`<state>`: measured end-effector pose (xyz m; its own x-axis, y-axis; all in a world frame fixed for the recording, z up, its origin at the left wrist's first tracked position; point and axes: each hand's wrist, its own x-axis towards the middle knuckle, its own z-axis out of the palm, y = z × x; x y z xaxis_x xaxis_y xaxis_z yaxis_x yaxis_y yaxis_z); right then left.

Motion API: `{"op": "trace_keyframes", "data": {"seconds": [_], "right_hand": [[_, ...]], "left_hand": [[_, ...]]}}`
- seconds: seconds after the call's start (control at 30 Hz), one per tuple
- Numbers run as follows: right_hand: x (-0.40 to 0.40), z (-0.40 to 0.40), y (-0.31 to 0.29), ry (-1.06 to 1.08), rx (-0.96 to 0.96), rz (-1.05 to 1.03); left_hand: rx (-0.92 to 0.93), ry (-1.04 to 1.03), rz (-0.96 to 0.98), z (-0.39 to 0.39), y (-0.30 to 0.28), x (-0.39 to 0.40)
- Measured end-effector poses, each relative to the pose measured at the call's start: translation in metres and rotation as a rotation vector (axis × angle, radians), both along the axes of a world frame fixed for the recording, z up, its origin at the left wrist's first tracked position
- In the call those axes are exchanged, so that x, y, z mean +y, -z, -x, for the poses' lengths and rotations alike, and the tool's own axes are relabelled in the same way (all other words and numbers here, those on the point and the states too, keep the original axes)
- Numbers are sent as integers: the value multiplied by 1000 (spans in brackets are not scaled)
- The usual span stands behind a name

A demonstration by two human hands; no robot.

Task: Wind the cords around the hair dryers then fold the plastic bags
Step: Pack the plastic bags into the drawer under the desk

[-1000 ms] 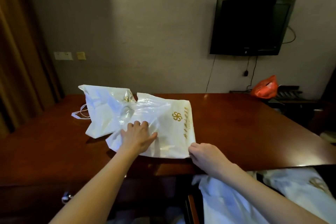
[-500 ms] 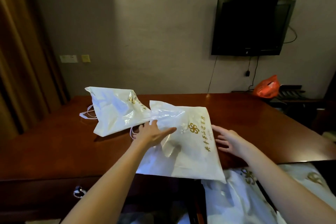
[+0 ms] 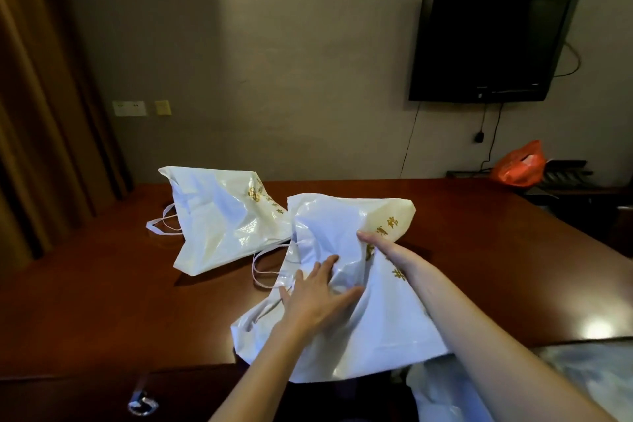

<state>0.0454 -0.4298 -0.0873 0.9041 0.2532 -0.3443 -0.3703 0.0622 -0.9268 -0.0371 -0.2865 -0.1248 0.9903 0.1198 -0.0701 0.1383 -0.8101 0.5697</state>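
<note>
Near bag (image 3: 376, 325) on desk (image 3: 102, 301), overhanging front edge. Left hand (image 3: 317, 298) flat on it, fingers spread. Right hand (image 3: 394, 252) straight-fingered against raised fold — gripping nothing. Far bag (image 3: 219, 219) behind-left.

Two white plastic bags with gold print (image 3: 219, 216) (image 3: 376, 319) on the tabletop (image 3: 85, 301); one orange bag (image 3: 519, 166); one wall television (image 3: 486, 44); two hands (image 3: 317, 295) (image 3: 394, 250).
</note>
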Motion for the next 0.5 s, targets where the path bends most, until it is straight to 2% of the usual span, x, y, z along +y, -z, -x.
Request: {"op": "trace_keyframes", "data": {"seconds": [0.17,0.3,0.37,0.43,0.5], "right_hand": [[11,4,6,-15,-53,173],[6,15,10,-15,16,136],[2,22,13,24,50,54],[-3,31,13,35,76,-84],[-10,39,16,36,70,-208]], "left_hand": [[2,47,-9,7,1,-4],[17,115,88,19,-2,-7],[15,140,216,22,-4,-2],[-68,98,308,24,-11,6],[-181,-11,208,24,-23,13]]}}
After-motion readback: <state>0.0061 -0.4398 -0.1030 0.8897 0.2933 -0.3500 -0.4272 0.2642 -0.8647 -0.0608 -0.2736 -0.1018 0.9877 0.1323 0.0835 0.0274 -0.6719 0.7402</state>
